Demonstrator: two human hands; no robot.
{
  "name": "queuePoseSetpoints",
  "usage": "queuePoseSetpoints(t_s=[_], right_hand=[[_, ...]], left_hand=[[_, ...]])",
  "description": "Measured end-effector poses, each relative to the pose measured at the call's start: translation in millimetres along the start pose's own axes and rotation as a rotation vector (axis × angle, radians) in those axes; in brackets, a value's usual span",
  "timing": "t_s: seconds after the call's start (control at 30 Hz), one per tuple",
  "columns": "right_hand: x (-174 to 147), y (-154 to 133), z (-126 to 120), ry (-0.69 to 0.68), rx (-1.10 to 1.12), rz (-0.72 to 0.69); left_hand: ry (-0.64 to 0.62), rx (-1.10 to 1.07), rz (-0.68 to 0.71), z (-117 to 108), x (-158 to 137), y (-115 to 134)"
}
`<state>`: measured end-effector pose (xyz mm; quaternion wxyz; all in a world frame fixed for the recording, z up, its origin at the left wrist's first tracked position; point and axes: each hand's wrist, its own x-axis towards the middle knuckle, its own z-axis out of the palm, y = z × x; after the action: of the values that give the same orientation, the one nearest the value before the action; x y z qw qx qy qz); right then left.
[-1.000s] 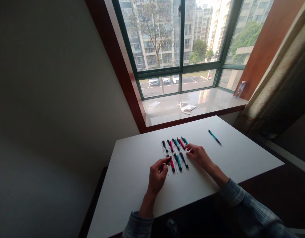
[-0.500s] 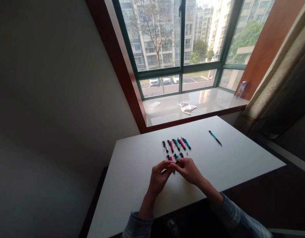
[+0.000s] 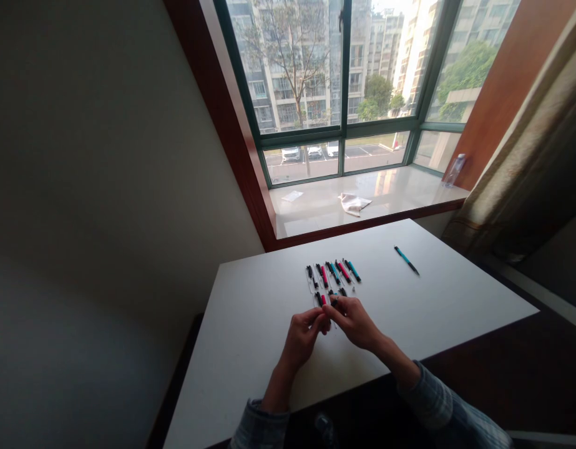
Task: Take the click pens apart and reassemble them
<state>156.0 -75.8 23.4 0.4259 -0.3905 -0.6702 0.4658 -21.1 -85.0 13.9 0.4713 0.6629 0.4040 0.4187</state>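
Note:
My left hand [image 3: 301, 337] and my right hand [image 3: 357, 321] meet over the near middle of the white table [image 3: 250, 324], fingertips almost touching. The right fingers close on a small black pen part [image 3: 334, 301]. My left hand is pinched shut, but whatever lies in its fingers is hidden. Just beyond the hands is a row of pen pieces in black, red and teal, among them a red barrel [image 3: 324, 300] partly covered by my fingers. Farther back lie more pieces in a row, including a red barrel [image 3: 344, 272] and a teal barrel [image 3: 353, 270].
A whole teal and black pen [image 3: 406, 260] lies apart at the right of the table. Behind the table, the window sill [image 3: 311, 221] bears a crumpled cloth or paper [image 3: 354, 204] and a clear bottle [image 3: 455, 169]. A curtain [image 3: 517, 137] hangs at the right.
My left fingers have drawn slightly down and closed in more. The black piece between my right fingers sits a little higher. The pieces on the table have not moved.

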Motion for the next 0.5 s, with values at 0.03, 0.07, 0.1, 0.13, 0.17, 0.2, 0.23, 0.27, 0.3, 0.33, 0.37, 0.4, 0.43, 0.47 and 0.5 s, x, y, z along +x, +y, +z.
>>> queuePoseSetpoints(t_s=[0.03,0.07,0.1,0.13,0.17,0.2,0.23,0.27,0.3,0.33,0.37,0.4,0.43,0.47,0.5], right_hand=[[0.2,-1.1,-1.7,-0.014,-0.009,-0.002],[0.6,-2.2,-3.7,-0.023,-0.025,-0.002],[1.1,-3.2,-5.6,-0.026,-0.047,-0.003],[1.8,-4.1,-7.3,-0.023,-0.072,-0.005],[2.7,-4.7,-8.6,-0.013,-0.090,-0.008],[3.7,-5.0,-9.4,0.006,-0.095,-0.012],[4.8,-5.0,-9.7,0.036,-0.086,-0.016],[6.0,-4.6,-9.4,0.072,-0.063,-0.019],[7.2,-4.1,-8.6,0.111,-0.031,-0.018],[8.3,-3.5,-7.6,0.149,0.003,-0.012],[9.2,-3.0,-6.5,0.181,0.036,-0.004],[9.9,-2.8,-5.5,0.196,0.070,0.006],[10.3,-2.9,-4.9,0.189,0.109,0.016],[10.5,-3.4,-4.6,0.164,0.157,0.026],[10.4,-4.0,-4.6,0.128,0.215,0.037]], left_hand=[[-0.007,-0.019,-0.002,0.1,0.1,0.3],[-0.013,-0.038,-0.005,0.3,0.4,0.6],[-0.014,-0.056,-0.008,0.4,0.7,0.7],[-0.010,-0.072,-0.013,0.5,1.0,0.7],[0.001,-0.087,-0.016,0.6,1.3,0.4],[0.017,-0.100,-0.020,0.6,1.6,0.0],[0.034,-0.109,-0.023,0.5,1.8,-0.7],[0.049,-0.116,-0.025,0.5,2.0,-1.4],[0.060,-0.119,-0.026,0.4,2.1,-2.0],[0.066,-0.117,-0.027,0.2,2.1,-2.5],[0.068,-0.114,-0.027,0.1,2.2,-2.8],[0.069,-0.112,-0.026,0.0,2.2,-2.7],[0.069,-0.113,-0.024,0.0,2.3,-2.3],[0.070,-0.116,-0.022,-0.1,2.4,-1.6],[0.073,-0.123,-0.021,-0.2,2.5,-0.8]])
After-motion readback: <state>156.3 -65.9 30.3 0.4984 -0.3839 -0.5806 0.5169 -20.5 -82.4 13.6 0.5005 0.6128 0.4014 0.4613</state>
